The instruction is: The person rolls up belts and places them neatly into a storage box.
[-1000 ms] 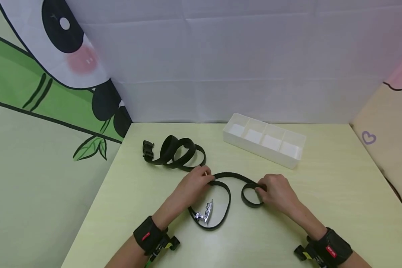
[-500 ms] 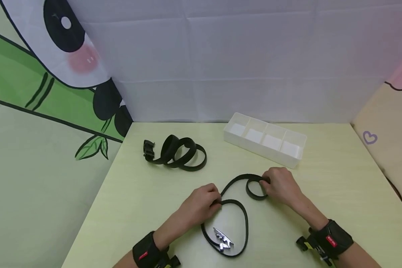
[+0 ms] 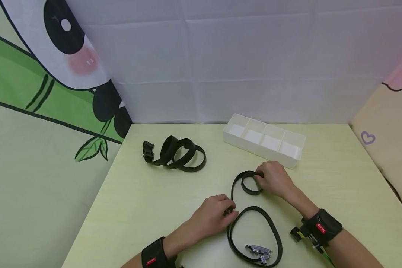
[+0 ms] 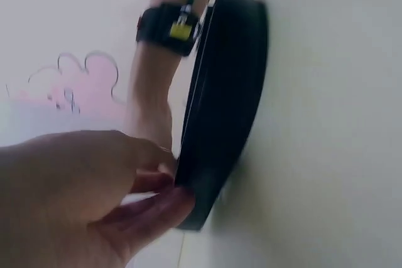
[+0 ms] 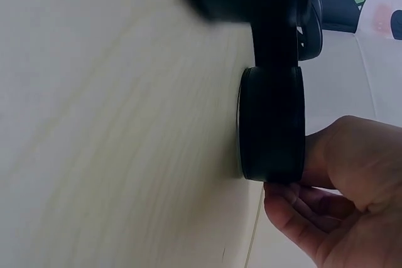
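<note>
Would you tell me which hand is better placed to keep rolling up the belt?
The right hand: it pinches the small coil at the belt end, while the left hand only holds the strap midway.

— What's the belt [image 3: 254, 214] made of?
— Matt black webbing or leather, smooth-edged, with a shiny metal buckle [image 3: 258, 251].
— And beyond it?
— A glossy white plastic tray [image 3: 296, 158] on a pale table [image 3: 147, 197] with a smooth wood-grain finish; creased cloth [image 3: 221, 56] behind.

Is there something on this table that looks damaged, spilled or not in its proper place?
Nothing stands out. The belt held by both hands is half coiled, with its buckle lying loose inside the loop. The second belt sits loosely coiled, and the white tray lies at an angle, unharmed.
</note>
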Action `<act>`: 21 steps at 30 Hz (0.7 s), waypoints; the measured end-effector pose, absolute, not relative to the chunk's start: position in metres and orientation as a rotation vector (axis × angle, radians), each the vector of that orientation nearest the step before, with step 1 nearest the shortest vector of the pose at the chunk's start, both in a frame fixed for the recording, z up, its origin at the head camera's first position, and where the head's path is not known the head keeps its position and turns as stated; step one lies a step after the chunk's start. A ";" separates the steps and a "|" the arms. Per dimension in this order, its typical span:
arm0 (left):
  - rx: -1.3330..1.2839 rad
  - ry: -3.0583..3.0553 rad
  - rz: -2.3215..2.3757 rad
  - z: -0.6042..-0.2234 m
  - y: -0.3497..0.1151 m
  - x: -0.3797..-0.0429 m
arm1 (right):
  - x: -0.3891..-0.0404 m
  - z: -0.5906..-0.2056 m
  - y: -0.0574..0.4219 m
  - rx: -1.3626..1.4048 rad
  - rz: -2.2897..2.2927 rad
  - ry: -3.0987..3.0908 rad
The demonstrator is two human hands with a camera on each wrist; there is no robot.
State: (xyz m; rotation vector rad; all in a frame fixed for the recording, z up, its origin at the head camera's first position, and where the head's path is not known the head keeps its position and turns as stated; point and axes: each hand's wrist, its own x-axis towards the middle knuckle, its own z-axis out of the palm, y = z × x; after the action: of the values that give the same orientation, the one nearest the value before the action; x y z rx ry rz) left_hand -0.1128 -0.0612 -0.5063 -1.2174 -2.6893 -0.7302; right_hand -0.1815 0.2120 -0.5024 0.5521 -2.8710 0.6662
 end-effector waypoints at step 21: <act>-1.836 -2.309 -0.369 -0.517 -0.069 -0.232 | -0.187 -0.506 0.211 0.632 0.702 -2.848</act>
State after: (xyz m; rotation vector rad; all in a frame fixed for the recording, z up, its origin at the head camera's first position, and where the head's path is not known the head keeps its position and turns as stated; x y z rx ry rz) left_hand -0.2324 -0.0689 -0.5169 -1.8357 -2.3089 -0.3687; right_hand -0.1872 0.2110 -0.5055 0.6324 -2.8475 0.7019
